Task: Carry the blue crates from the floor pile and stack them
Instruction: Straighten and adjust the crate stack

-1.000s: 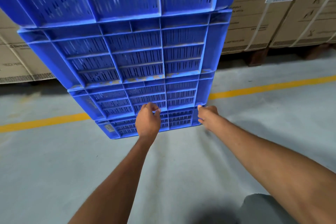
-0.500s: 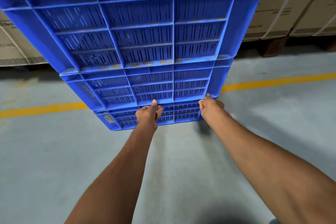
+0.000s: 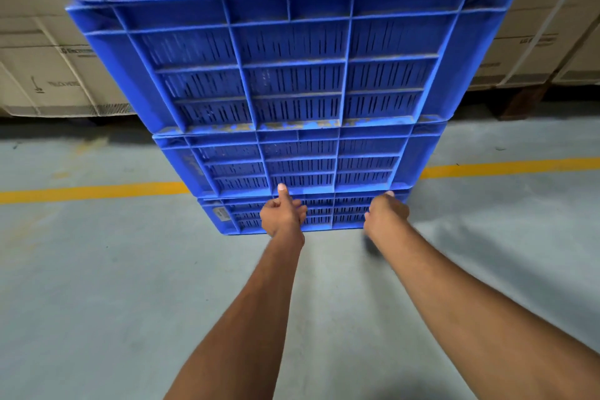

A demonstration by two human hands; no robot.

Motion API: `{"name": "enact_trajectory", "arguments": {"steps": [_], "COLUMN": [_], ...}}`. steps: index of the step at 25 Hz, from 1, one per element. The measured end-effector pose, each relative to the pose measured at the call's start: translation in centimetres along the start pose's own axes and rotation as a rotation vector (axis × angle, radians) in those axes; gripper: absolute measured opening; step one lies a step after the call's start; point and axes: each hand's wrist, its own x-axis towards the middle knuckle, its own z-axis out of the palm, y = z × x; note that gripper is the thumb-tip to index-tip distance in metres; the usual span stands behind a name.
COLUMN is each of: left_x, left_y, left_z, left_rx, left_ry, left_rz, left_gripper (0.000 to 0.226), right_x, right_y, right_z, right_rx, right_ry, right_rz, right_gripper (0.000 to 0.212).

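A tall stack of several blue slotted crates (image 3: pixel 292 75) stands on the grey floor in front of me and fills the upper middle of the view. Both my arms reach down to the bottom crate (image 3: pixel 324 217). My left hand (image 3: pixel 282 216) is curled against its near wall, with the thumb pointing up onto the rim of the crate above. At the crate's near right corner my right hand (image 3: pixel 384 216) is closed around the edge. The inside of the crates is hidden.
Stacked cardboard cartons stand behind the crates on the left (image 3: pixel 48 58) and on the right (image 3: pixel 535 42), the right ones on a wooden pallet. A yellow line (image 3: pixel 91 191) crosses the concrete floor (image 3: pixel 113 302) behind the stack's base.
Both hands went from hovering just off the bottom crate to closing on its near wall and right corner. The stack now sits more central in view.
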Motion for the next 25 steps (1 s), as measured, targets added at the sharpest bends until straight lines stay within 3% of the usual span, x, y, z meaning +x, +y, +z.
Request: {"name": "enact_trajectory", "arguments": {"steps": [1, 3, 7, 9, 11, 13, 18, 25], "left_x": [0.5, 0.6, 2.2, 3.0, 3.6, 4.1, 4.9, 4.4], "left_y": [0.5, 2.5, 6.5, 8.7, 11.5, 14.1, 16.7, 17.3], "left_z": [-0.8, -2.9, -6.1, -7.4, -8.4, -8.8, -9.5, -11.5], "left_rx": [0.036, 0.187, 0.33, 0.352, 0.333, 0.301, 0.376, 0.39], "left_ry": [0.08, 0.256, 0.532, 0.569, 0.551, 0.436, 0.204, 0.105], "left_rz": [0.103, 0.315, 0.661, 0.754, 0.868, 0.965, 0.909, 0.962], "left_gripper": [0.037, 0.031, 0.034, 0.041, 0.044, 0.044, 0.035, 0.027], "right_x": [-2.1, -7.0, -12.6, -13.9, -14.8, -15.4, -14.4, -14.6], "right_y": [-0.4, -1.5, -3.5, -5.2, -7.3, -9.4, -10.6, -11.6], "right_z": [1.0, 3.5, 6.3, 7.0, 8.1, 9.3, 12.6, 13.8], "right_rx": [0.066, 0.063, -0.078, -0.103, -0.206, -0.335, -0.619, -0.624], "right_ry": [0.105, 0.228, 0.034, -0.01, 0.05, 0.106, 0.105, 0.232], "right_rz": [0.038, -0.21, -0.906, -1.172, -1.408, -1.577, -1.743, -1.764], "right_gripper": [0.031, 0.016, 0.015, 0.015, 0.021, 0.027, 0.037, 0.016]}}
